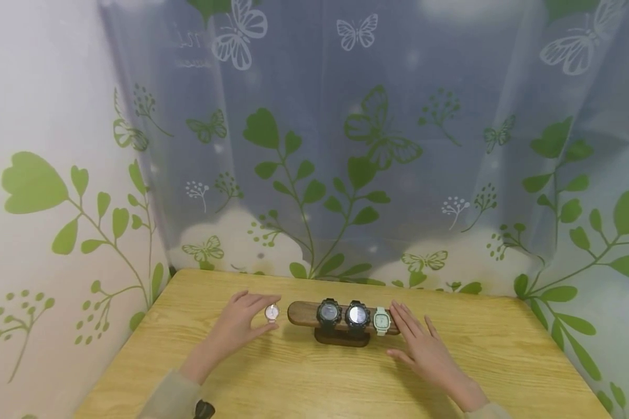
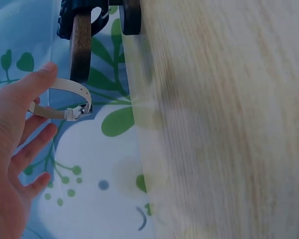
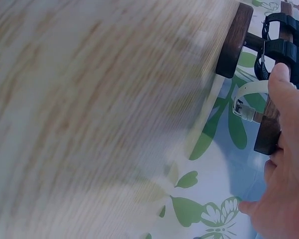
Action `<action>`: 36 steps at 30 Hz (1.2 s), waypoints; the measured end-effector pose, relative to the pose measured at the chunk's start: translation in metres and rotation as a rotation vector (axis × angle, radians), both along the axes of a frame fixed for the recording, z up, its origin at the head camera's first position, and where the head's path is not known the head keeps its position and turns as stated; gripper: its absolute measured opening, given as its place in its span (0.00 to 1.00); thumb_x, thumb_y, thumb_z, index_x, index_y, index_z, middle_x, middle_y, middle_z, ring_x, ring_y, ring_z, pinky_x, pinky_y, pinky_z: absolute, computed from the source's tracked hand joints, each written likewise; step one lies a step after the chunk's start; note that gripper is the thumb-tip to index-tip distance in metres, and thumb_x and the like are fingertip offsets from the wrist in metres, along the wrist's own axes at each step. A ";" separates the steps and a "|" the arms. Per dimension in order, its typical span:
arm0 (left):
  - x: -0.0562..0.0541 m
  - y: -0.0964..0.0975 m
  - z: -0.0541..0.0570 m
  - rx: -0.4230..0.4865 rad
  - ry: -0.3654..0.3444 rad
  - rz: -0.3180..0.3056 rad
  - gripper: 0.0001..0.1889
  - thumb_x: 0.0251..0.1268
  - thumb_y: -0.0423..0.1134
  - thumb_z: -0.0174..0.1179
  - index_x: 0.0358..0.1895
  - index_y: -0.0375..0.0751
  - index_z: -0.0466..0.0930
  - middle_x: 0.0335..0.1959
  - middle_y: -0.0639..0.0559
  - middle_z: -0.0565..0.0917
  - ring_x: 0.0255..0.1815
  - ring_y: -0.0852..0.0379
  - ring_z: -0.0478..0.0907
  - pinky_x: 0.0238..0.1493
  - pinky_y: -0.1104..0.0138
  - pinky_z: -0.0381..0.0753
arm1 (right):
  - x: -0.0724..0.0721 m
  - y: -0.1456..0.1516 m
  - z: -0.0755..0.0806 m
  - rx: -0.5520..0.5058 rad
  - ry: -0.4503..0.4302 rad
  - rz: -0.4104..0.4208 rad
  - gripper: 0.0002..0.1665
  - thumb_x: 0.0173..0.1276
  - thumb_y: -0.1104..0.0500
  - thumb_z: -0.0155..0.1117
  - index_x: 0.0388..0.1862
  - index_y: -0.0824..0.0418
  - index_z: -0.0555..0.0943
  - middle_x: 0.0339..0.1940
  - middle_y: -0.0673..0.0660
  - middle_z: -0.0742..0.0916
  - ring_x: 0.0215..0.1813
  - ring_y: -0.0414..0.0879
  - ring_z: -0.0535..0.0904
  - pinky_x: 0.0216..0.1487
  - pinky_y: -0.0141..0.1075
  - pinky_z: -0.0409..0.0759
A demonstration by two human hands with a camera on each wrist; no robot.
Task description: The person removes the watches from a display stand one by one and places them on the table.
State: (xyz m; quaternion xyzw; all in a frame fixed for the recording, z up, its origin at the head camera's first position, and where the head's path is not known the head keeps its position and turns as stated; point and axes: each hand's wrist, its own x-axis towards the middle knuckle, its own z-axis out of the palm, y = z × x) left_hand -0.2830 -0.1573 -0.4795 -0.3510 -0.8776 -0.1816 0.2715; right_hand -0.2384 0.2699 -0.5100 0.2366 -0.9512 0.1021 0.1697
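Observation:
My left hand pinches a small wristwatch with a pale round dial between thumb and fingers, just left of a dark wooden watch stand. In the left wrist view its light strap is buckled into a loop. The stand's bar carries two black watches, one left and one in the middle, and a pale green square watch on the right. My right hand lies at the bar's right end beside the green watch, fingers straight and thumb spread towards the near side.
The stand's base rests on a light wooden table. Behind the table's back edge hangs a curtain printed with leaves and butterflies. A small black object shows by the left sleeve.

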 end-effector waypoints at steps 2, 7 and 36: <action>0.004 0.000 -0.001 -0.003 -0.004 -0.005 0.31 0.51 0.47 0.79 0.61 0.45 0.82 0.55 0.52 0.87 0.54 0.51 0.83 0.64 0.40 0.74 | 0.000 0.000 0.000 0.002 -0.013 -0.006 0.58 0.66 0.43 0.71 0.85 0.56 0.49 0.83 0.60 0.58 0.79 0.62 0.58 0.73 0.70 0.52; 0.016 0.004 -0.008 -0.025 -0.034 -0.008 0.31 0.52 0.48 0.78 0.61 0.46 0.82 0.56 0.53 0.86 0.55 0.52 0.83 0.64 0.42 0.75 | 0.000 0.000 0.000 0.003 -0.013 -0.010 0.57 0.66 0.44 0.71 0.84 0.59 0.52 0.83 0.61 0.59 0.80 0.61 0.57 0.73 0.70 0.52; 0.036 0.048 -0.032 -0.190 -0.157 -0.148 0.25 0.58 0.50 0.75 0.57 0.44 0.84 0.53 0.53 0.87 0.53 0.54 0.84 0.61 0.45 0.78 | -0.002 0.001 -0.003 0.012 -0.003 -0.012 0.57 0.65 0.43 0.71 0.84 0.60 0.52 0.83 0.61 0.59 0.79 0.63 0.59 0.73 0.70 0.53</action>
